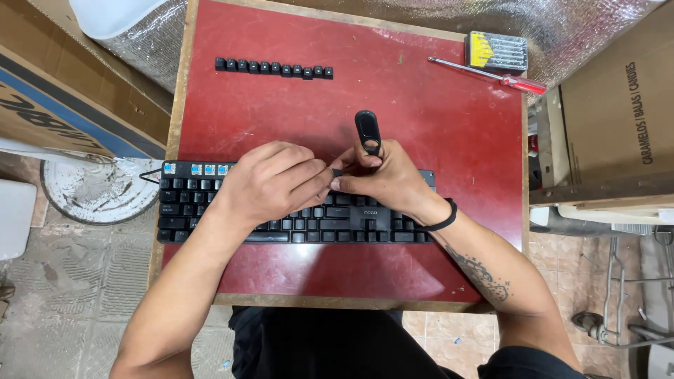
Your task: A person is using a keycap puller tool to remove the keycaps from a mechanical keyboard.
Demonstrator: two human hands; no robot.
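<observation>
The keyboard (295,210) lies across the middle of the red surface (435,126), long side running left to right, near the person. At its far left corner several keys are off, exposing blue switches (203,169).

The left hand (270,186) rests over the keyboard's upper middle, fingers curled, tips pinching a small dark piece that sits where the two hands meet; whether it is a keycap cannot be told. The right hand (382,175) is closed around a black keycap puller (368,132), which stands upright, its looped handle projecting toward the far side above the fingers. The two hands touch at the fingertips. A black band (444,217) circles the right wrist.

A row of loose black keycaps (274,68) lies on the far left part of the surface, well apart from the keyboard. At the far right a red-handled screwdriver (491,76) lies tilted, just beside a grey bit case (497,50) with a yellow patch.

Cardboard boxes stand to the left (49,91) and right (618,119) of the surface. A white bucket lid (95,189) lies on the floor at left.
</observation>
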